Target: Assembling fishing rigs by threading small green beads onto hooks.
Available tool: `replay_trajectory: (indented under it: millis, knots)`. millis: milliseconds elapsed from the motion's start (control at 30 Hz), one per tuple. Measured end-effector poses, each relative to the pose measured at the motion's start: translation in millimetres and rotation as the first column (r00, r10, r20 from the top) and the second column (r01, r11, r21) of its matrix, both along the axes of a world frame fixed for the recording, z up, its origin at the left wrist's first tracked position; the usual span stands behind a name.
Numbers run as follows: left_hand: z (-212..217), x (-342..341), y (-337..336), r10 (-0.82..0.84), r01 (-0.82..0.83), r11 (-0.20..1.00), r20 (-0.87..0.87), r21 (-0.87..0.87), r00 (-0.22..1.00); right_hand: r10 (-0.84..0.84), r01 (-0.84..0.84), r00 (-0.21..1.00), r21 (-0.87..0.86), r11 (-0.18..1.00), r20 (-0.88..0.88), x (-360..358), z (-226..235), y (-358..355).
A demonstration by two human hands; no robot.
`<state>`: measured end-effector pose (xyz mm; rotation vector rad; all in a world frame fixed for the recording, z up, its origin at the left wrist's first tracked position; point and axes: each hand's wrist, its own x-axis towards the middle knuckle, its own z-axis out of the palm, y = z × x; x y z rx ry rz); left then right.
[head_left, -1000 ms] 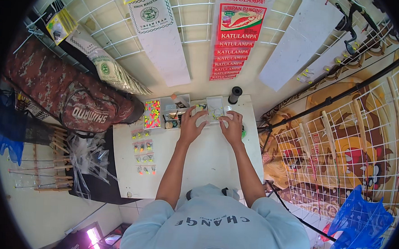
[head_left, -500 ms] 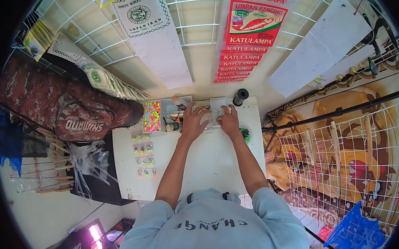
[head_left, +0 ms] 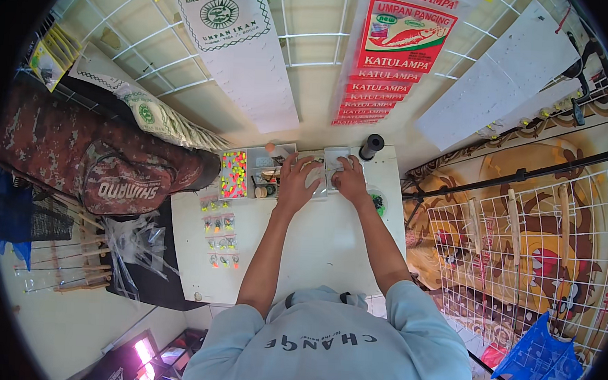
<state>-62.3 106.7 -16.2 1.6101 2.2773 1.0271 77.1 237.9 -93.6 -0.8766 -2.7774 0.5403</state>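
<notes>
At the upper centre of the frame, the white tray (head_left: 337,152) and the box of bright pieces (head_left: 234,174) stood along the table (head_left: 294,248), probably keeping small parts sorted within reach; the packets (head_left: 222,225), left of centre, lay in rows, perhaps for easy counting. The left hand (head_left: 296,183) arched left of the white tray, thumb and forefinger apart; the right hand (head_left: 349,182) curled over it, its grip too hidden to tell
</notes>
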Motion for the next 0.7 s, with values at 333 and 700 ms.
replay_trajectory:
  millis: [333,700]
  knots:
    - [3,-1,-8,0.009,-0.009,0.998,0.011,0.059,1.0,-0.234,0.188,0.909,-0.161,0.969,-0.346,11,32,-5]
    - [18,9,-15,0.035,-0.041,0.996,0.07,0.082,0.997,-0.276,0.123,0.821,-0.318,0.94,-0.5,3,102,-18]
